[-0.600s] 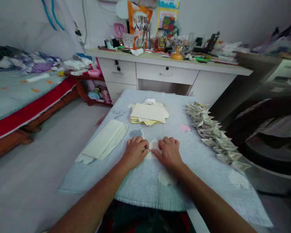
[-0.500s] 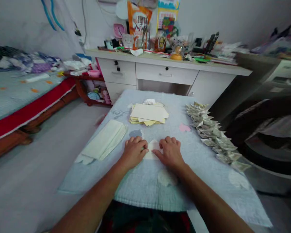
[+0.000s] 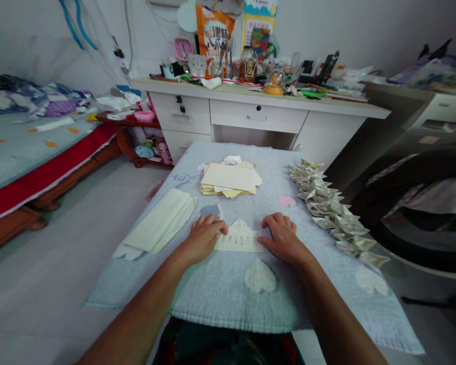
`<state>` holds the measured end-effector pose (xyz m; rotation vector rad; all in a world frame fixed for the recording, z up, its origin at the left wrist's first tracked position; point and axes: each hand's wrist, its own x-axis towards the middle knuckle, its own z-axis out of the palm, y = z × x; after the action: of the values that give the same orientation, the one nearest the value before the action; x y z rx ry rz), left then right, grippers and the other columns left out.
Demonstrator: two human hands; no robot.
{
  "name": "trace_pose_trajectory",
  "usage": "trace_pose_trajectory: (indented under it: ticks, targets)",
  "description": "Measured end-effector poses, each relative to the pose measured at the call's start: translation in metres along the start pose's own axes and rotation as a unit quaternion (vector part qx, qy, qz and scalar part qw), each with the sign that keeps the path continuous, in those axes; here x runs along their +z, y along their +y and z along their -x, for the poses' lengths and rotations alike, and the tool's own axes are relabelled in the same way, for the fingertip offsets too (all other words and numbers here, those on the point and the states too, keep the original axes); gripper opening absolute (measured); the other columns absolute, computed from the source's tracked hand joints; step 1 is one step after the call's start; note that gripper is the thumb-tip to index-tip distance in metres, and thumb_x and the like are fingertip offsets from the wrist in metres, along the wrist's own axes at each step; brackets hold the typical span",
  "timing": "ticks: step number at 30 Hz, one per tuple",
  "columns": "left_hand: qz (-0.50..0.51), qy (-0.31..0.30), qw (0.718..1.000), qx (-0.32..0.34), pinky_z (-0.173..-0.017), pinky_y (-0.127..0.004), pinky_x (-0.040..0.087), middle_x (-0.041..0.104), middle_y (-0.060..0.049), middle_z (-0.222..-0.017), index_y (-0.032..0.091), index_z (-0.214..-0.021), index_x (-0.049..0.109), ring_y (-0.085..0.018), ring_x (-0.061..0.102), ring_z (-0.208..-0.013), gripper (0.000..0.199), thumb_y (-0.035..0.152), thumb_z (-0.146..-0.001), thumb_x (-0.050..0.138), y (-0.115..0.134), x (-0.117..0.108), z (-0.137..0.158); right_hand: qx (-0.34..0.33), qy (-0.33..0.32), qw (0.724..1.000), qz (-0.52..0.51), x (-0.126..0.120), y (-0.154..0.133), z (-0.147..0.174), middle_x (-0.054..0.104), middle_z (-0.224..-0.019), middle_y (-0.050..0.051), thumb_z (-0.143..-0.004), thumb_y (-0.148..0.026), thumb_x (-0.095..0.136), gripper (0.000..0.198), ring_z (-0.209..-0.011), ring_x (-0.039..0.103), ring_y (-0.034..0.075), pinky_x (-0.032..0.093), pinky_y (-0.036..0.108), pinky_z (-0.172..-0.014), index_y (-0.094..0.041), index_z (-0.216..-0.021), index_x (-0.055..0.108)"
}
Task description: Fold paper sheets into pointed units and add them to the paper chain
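A folded sheet of paper (image 3: 240, 242) with a pointed top and a row of dark marks lies flat on the cloth-covered table. At its left end my left hand (image 3: 208, 234) holds the edge between thumb and curled fingers. My right hand (image 3: 281, 236) grips the right end, its thumb on the paper and the fingers bent behind. Beyond the hands sits a pile of cream and yellow paper sheets (image 3: 230, 177). To the left lies a stack of pale green folded paper (image 3: 157, 220). Several folded, pointed paper pieces (image 3: 327, 205) are lined up in rows on the right.
A light blue cloth (image 3: 213, 299) covers the table. A white desk (image 3: 258, 109) crowded with jars and bags stands behind it. To the right is a front-loading washing machine (image 3: 421, 126), to the left a bed (image 3: 34, 142). A crumpled white paper (image 3: 231, 160) rests behind the pile.
My hands have moved apart along the folded paper, the right one outward to the right and the left slightly left. More of the paper and its marks now show.
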<state>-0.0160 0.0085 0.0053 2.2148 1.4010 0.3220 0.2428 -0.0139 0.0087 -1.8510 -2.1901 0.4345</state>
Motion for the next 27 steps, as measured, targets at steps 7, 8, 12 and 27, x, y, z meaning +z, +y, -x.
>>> trace_pose_trajectory:
  ticks: [7, 8, 12, 27]
  targets:
    - [-0.026, 0.011, 1.000, 0.004, -0.085, -0.034, 0.035, 0.056, -0.003, -0.099, 0.023, -0.091, 0.061, -0.022, 0.046, -0.097, 0.031, 0.004, -0.075, 0.044, 0.006, -0.003, 0.000, -0.036, 0.030, 0.998, -0.030, -0.004, -0.008, 0.001, 0.051, -0.105, 0.006, -0.077, -0.024, 0.056, 0.020, -0.100, 0.043, 0.025, 0.032, 0.039, -0.085, -0.022, -0.097, 0.058]
    - [-0.037, 0.016, 0.999, 0.008, -0.083, -0.033, 0.035, 0.057, -0.003, -0.099, 0.023, -0.091, 0.061, -0.022, 0.047, -0.096, 0.031, 0.004, -0.075, 0.044, 0.006, -0.003, 0.000, -0.040, 0.039, 0.998, -0.031, -0.002, -0.010, 0.000, 0.051, -0.105, 0.007, -0.079, -0.026, 0.056, 0.020, -0.100, 0.043, 0.025, 0.032, 0.039, -0.086, -0.022, -0.098, 0.058]
    - [-0.107, 0.025, 0.994, 0.024, -0.077, -0.032, 0.036, 0.058, -0.005, -0.098, 0.021, -0.094, 0.059, -0.022, 0.049, -0.092, 0.030, 0.003, -0.077, 0.043, 0.011, -0.001, 0.000, -0.055, 0.056, 0.997, -0.017, 0.009, -0.019, -0.004, 0.052, -0.103, 0.008, -0.079, -0.042, 0.063, 0.029, -0.099, 0.043, 0.026, 0.031, 0.042, -0.087, -0.020, -0.097, 0.060]
    - [-0.046, 0.029, 0.995, 0.081, -0.099, -0.038, 0.040, 0.052, -0.013, -0.128, 0.017, -0.137, 0.037, -0.025, 0.048, -0.118, 0.069, 0.005, -0.071, 0.051, 0.016, -0.024, -0.004, -0.061, 0.055, 0.939, -0.335, 0.011, -0.020, -0.009, 0.050, -0.073, -0.003, -0.076, -0.020, 0.055, 0.007, -0.069, 0.046, 0.013, 0.036, 0.024, -0.066, -0.020, -0.077, 0.048]
